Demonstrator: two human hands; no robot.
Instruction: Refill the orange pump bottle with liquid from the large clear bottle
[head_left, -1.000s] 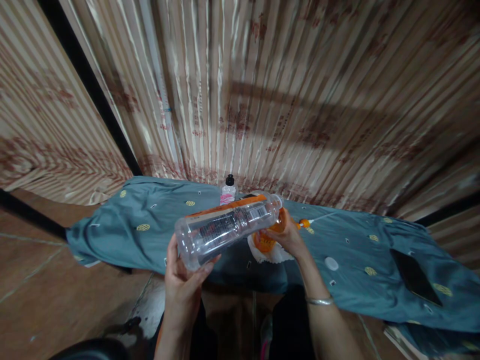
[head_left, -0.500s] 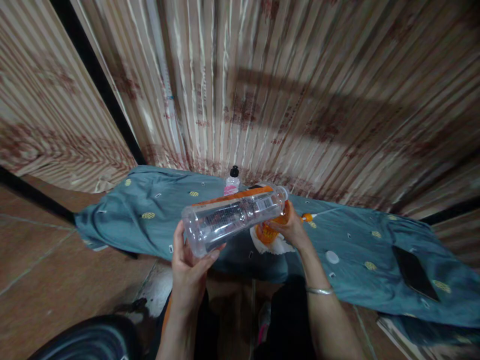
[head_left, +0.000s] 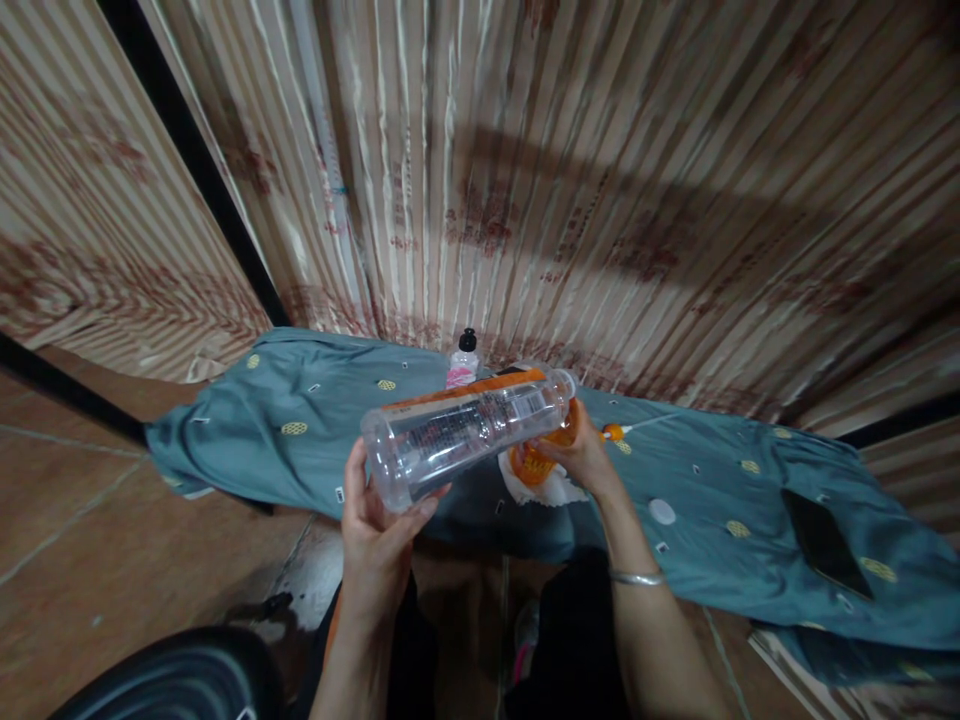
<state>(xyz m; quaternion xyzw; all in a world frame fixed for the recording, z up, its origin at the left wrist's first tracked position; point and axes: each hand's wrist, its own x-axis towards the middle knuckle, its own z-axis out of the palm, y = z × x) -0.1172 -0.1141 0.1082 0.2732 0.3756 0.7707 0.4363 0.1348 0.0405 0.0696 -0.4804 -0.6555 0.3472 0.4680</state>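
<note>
My left hand (head_left: 382, 520) grips the base end of a large clear plastic bottle (head_left: 450, 440) with an orange-edged label. The bottle lies tilted, its neck higher up and pointing right. My right hand (head_left: 574, 445) is wrapped round an orange bottle (head_left: 532, 466) that stands on a white tissue (head_left: 555, 488). The clear bottle's mouth is at the top of the orange bottle; whether they touch I cannot tell. Just right of my fingers lies an orange-and-white pump top (head_left: 615, 432) with a thin tube.
A green-blue cloth (head_left: 330, 420) covers the long low surface. A small bottle with a black cap (head_left: 465, 358) stands behind. Rightward lie a white round cap (head_left: 662, 511) and a dark phone (head_left: 825, 542). A striped curtain (head_left: 480, 180) hangs behind; a black round object (head_left: 165, 680) is lower left.
Both hands keep their hold, and the clear bottle stays tilted over the orange one. The whole view has shifted very slightly.
</note>
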